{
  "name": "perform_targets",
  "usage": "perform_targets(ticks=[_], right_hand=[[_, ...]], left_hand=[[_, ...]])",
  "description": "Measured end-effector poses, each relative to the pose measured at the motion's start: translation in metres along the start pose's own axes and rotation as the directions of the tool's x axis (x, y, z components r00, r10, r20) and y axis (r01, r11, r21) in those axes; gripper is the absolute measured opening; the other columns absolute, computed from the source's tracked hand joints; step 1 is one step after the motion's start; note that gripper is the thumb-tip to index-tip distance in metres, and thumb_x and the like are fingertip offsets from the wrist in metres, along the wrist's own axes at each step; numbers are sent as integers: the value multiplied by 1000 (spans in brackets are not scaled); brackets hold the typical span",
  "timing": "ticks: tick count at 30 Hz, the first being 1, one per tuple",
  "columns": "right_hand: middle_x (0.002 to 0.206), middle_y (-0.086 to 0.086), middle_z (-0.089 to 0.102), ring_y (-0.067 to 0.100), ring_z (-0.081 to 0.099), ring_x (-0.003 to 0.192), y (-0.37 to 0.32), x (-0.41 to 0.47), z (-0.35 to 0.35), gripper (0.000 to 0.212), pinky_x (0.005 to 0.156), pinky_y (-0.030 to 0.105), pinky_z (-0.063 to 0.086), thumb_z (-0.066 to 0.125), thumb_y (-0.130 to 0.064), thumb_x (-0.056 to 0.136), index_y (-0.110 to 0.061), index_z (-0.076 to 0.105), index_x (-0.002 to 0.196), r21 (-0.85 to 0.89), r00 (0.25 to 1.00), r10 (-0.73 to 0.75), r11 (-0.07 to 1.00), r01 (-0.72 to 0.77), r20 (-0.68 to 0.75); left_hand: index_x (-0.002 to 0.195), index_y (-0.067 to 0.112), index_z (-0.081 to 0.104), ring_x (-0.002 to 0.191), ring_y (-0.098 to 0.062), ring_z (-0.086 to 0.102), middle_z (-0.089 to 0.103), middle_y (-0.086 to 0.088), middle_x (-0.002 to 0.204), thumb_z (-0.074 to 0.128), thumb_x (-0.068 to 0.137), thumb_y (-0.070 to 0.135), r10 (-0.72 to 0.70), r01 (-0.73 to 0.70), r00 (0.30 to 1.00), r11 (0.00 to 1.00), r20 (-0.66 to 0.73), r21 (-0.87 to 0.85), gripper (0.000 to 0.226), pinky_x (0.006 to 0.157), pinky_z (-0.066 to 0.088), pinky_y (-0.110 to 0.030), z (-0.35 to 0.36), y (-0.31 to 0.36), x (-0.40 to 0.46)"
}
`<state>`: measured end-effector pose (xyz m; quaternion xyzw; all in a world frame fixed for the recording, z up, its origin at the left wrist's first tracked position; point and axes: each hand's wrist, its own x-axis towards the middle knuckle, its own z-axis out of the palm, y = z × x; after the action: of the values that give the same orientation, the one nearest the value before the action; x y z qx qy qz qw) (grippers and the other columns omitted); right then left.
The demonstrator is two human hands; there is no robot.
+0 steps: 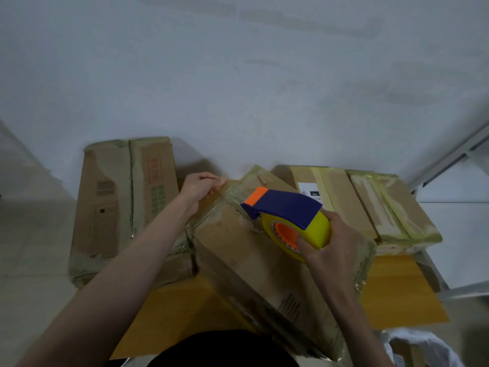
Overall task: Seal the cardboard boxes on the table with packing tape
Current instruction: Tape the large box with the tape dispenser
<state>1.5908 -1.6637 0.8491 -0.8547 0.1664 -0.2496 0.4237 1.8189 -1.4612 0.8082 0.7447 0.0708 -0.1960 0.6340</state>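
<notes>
Centre box (pixel 264 260) lies diagonal, long axis upper left to lower right. Left hand (pixel 202 188) pinches tape end at far corner. Right hand (pixel 328 250) grips tape dispenser (pixel 288 215) mid-box, nearer the person; pull probably runs down-right.

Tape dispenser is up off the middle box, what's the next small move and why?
Probably lower the tape dispenser in the right hand onto the tilted middle box and draw it toward you. The left hand already pinches at the box's far corner, seemingly anchoring the tape end there.
</notes>
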Motion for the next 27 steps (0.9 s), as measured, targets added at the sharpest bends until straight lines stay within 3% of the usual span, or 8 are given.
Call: perform_targets(ticks=[3, 8, 12, 14, 17, 23, 25, 27], right_hand=[[118, -12, 58, 12, 57, 108, -2, -1, 1, 68, 86, 28, 50, 90, -22, 75, -39, 46, 124, -22, 999, -34, 999, 34, 8], [115, -13, 54, 8, 51, 105, -6, -4, -1, 65, 79, 5, 36, 89, -19, 76, -35, 45, 122, -46, 997, -72, 996, 73, 25], [115, -12, 54, 6, 52, 104, -4, -5, 0, 63, 81, 11, 37, 88, -28, 77, -36, 44, 122, -18, 997, -71, 997, 71, 31], [114, -22, 51, -2, 52, 104, -2, -6, 2, 61, 82, 15, 39, 81, -39, 74, -44, 42, 121, -4, 997, -68, 998, 68, 26], [113, -21, 52, 1, 52, 103, 1, -6, 2, 64, 85, 26, 46, 86, -32, 77, -42, 42, 122, 2, 998, -52, 999, 52, 32], [114, -32, 50, -18, 49, 106, -8, -6, 2, 56, 76, 1, 38, 75, -55, 71, -46, 45, 117, 58, 999, -37, 998, 36, 17], [115, -33, 49, -19, 49, 106, -8, -7, 2, 60, 77, 1, 37, 75, -56, 71, -45, 42, 121, 64, 999, -39, 997, 38, 11], [117, -34, 48, -15, 49, 108, -5, -7, 3, 62, 80, 8, 38, 74, -57, 72, -46, 42, 123, 62, 999, -37, 997, 36, 12]], left_hand=[[88, 13, 74, 71, -12, 49, 64, -2, 81, 79, 86, 20, -34, 34, 999, 999, 16, 14, 10, 60, 40, -23, -1, -6, 5], [90, 10, 77, 71, -16, 56, 69, -4, 77, 84, 80, 26, -92, 92, 995, 996, 26, 9, 21, 59, 44, -27, 3, -15, 11], [93, 9, 78, 82, -20, 66, 74, -6, 87, 82, 82, 29, -131, 130, 989, 991, 62, 23, 22, 73, 54, -33, 6, -22, 11], [90, 13, 79, 87, -21, 66, 75, -5, 90, 80, 84, 31, -89, 85, 995, 993, 43, 77, 19, 80, 54, -36, 5, -25, 14], [88, 18, 80, 86, -16, 63, 74, -3, 90, 76, 87, 36, 27, -29, 1000, 973, 13, 228, 18, 78, 52, -31, 7, -24, 14], [122, 17, 66, 110, -19, 56, 60, 2, 119, 69, 93, 38, 35, -41, 999, 957, 27, 287, 35, 90, 49, -33, 9, -24, 4], [121, 18, 66, 108, -18, 56, 60, 3, 115, 71, 92, 35, 20, -29, 999, 956, 33, 293, 34, 88, 48, -32, 4, -25, -1], [105, 18, 76, 102, -15, 62, 70, 1, 105, 74, 90, 25, 138, -128, 990, 926, -2, 354, 16, 89, 50, -31, 2, -27, -4]])
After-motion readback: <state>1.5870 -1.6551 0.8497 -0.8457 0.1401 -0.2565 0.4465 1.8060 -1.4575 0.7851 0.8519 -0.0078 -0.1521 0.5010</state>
